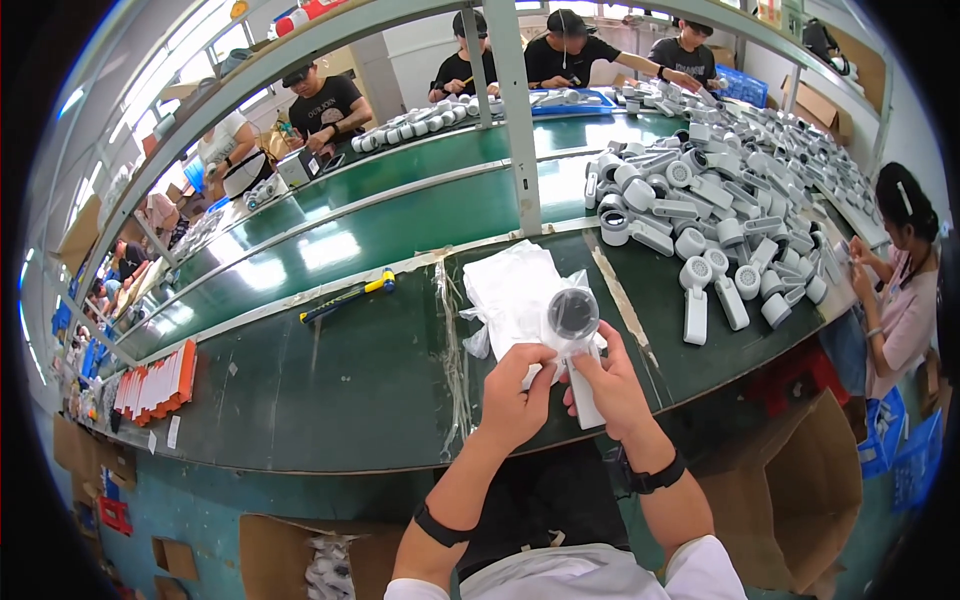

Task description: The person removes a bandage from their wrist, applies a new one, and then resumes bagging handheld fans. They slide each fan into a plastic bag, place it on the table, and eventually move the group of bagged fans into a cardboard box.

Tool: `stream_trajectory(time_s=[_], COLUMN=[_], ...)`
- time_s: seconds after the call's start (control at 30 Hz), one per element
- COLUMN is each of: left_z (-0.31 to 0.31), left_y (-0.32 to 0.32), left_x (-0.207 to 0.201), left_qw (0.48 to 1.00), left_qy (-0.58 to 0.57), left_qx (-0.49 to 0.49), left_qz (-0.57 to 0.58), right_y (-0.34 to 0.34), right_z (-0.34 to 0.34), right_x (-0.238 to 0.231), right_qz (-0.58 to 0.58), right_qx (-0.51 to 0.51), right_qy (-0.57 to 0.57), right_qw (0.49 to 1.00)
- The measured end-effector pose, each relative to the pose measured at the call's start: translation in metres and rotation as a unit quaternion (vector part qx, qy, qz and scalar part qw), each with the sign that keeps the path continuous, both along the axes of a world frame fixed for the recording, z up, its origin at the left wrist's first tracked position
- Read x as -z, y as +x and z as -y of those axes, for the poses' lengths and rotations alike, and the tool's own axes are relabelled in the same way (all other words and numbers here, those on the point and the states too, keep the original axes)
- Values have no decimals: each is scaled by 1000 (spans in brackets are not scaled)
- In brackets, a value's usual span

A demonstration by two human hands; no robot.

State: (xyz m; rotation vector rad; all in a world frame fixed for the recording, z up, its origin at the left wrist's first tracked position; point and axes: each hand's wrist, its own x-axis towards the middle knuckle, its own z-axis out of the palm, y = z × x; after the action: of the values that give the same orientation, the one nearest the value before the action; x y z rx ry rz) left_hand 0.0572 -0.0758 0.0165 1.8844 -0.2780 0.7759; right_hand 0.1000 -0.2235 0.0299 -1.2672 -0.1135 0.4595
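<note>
My right hand (613,388) is wrapped round the handle of a white handheld fan (586,405). The fan's round head, with a dark, clear-looking face, points away from me. Close beside the handle, my left hand (520,392) is closed, thumb and finger pinched together at a thin, translucent plastic bag. What exactly lies between its fingertips is hidden. Beneath and beyond the fan rests a stack of white plastic bags (508,283) on the dark green table (370,400).
Many similar white fans (720,200) are heaped at the right. A yellow-and-black hammer (348,295) lies left of the bags, with orange-and-white boxes (157,383) farther left. A metal post (522,130) rises beyond. Open cartons (790,490) stand below the edge. Several co-workers sit around the line.
</note>
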Motion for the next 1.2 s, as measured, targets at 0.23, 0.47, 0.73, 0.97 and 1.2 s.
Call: stream_trajectory(time_s=[0.23, 0.47, 0.73, 0.97, 1.2], left_z=[2, -30, -40, -88, -200], left_y=[-23, -42, -51, -81, -105], left_x=[2, 12, 31, 14, 56], left_qw=[989, 975, 792, 774, 921], left_qy=[12, -86, -568, -601, -132], left_qx=[130, 116, 47, -26, -329], left_qz=[-67, -167, -219, -197, -159], right_y=[12, -5, -37, -43, -40], right_z=[-20, -37, -86, -83, -70], right_x=[26, 20, 34, 40, 78], right_qz=[147, 134, 181, 399, 323], right_qx=[59, 19, -8, 8, -94], right_qy=[28, 19, 45, -172, -137], right_qw=[987, 991, 982, 901, 932])
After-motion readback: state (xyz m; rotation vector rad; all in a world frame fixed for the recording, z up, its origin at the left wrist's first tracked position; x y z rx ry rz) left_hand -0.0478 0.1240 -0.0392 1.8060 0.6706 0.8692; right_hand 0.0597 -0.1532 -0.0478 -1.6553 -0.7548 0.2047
